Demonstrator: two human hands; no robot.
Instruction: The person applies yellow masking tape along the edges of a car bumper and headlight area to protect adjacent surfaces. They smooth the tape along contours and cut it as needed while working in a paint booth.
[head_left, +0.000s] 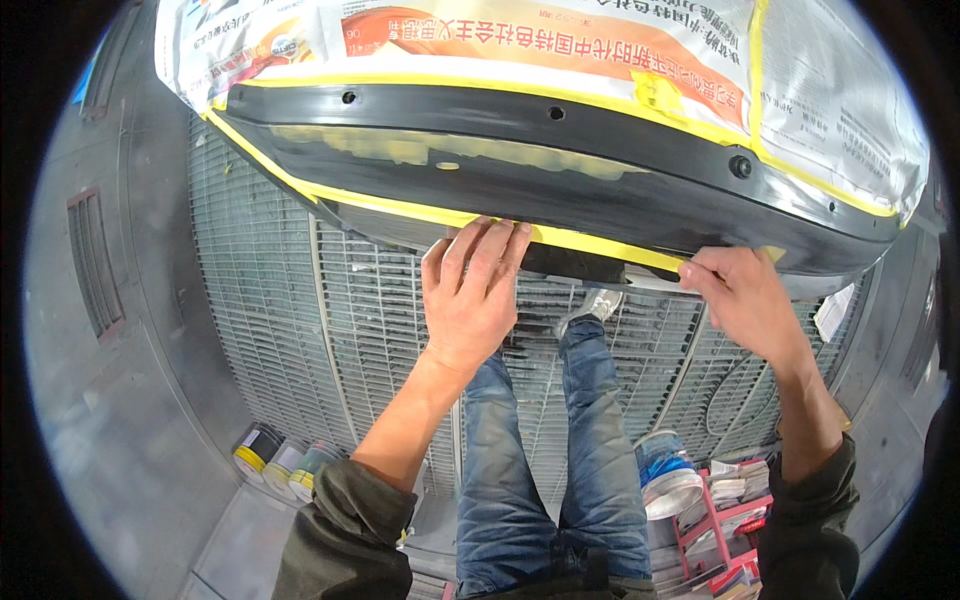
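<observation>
A black car bumper (465, 176), with a sanded, yellowish filler patch (442, 146) along its middle, lies across the upper view. Newspaper sheets (547, 56) cover the part above it, edged with yellow masking tape (420, 88). Another strip of yellow masking tape (600, 243) runs along the bumper's lower edge. The fingertips of my left hand (476, 285) rest on this strip near its middle, thumb to the left. Farther right, my right hand (739, 292) pinches the strip between thumb and fingers; a small piece of tape shows past its knuckles.
Metal floor grating (262, 277) lies below, with my shoe (600, 304) on it. Several paint cans (289, 465) stand at lower left. A bucket (671, 480) and a red rack (720, 517) holding folded papers are at lower right.
</observation>
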